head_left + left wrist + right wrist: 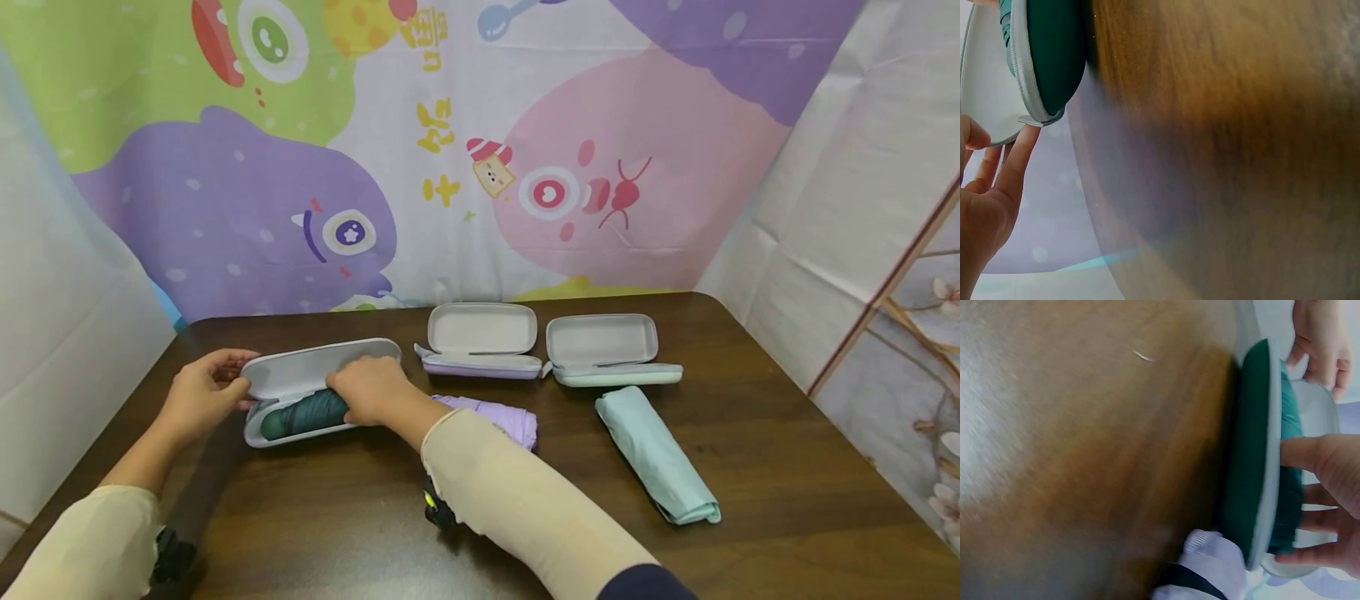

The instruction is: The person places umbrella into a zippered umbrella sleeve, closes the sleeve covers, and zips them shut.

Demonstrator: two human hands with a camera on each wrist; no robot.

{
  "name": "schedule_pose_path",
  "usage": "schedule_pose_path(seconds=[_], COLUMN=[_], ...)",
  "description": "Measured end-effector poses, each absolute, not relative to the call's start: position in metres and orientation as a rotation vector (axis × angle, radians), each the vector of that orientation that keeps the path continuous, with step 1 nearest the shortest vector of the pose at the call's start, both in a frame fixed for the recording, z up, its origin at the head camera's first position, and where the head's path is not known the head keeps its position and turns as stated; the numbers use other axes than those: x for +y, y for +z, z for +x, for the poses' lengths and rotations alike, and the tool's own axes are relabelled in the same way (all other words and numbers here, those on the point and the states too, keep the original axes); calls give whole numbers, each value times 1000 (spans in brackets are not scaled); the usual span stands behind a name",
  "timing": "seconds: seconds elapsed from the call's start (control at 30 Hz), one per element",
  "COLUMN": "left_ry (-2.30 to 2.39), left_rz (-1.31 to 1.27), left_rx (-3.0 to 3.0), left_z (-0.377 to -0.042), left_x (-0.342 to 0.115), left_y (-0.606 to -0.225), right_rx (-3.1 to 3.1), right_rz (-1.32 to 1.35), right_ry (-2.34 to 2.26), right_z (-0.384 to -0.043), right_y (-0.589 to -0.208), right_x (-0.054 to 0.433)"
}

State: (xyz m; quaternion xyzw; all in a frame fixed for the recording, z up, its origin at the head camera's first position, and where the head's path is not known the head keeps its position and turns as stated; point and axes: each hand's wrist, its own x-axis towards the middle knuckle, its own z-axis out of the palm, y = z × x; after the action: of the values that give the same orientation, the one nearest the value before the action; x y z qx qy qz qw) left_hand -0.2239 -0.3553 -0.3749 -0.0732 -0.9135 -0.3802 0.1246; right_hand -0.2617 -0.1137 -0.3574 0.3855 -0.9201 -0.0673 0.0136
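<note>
Both hands (204, 393) (372, 392) hold the open green case (292, 371) and the roll (307, 413) inside

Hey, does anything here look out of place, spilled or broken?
The cartoon curtain at the back hangs with its faces sideways, and a tiny white scrap or mark shows on the tabletop in the right wrist view. The green bundle and its case show no obvious damage or spill.

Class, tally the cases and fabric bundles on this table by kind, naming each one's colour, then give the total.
Open cases: 3 (green case, lavender case, mint case)
Fabric bundles: 3 (green bundle, lavender bundle, mint bundle)
Total: 6
</note>
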Motion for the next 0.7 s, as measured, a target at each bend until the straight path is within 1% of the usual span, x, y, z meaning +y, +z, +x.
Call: schedule_pose_path(seconds=[0.27,0.47,0.7], left_ry=[-1148,-1138,-955], left_rz=[-239,-273,-327], left_rx=[-2648,-2670,-2758], left_z=[-226,-227,-227], left_x=[-356,-356,-356], left_y=[-376,-377,-371], right_rx=[-3019,-3025,-2916], right_rz=[1258,1303,1316], right_ry=[-33,130,392], right_z=[-271,-276,-291], right_y=[-345,-340,-325], right_x=[-99,-86,-68])
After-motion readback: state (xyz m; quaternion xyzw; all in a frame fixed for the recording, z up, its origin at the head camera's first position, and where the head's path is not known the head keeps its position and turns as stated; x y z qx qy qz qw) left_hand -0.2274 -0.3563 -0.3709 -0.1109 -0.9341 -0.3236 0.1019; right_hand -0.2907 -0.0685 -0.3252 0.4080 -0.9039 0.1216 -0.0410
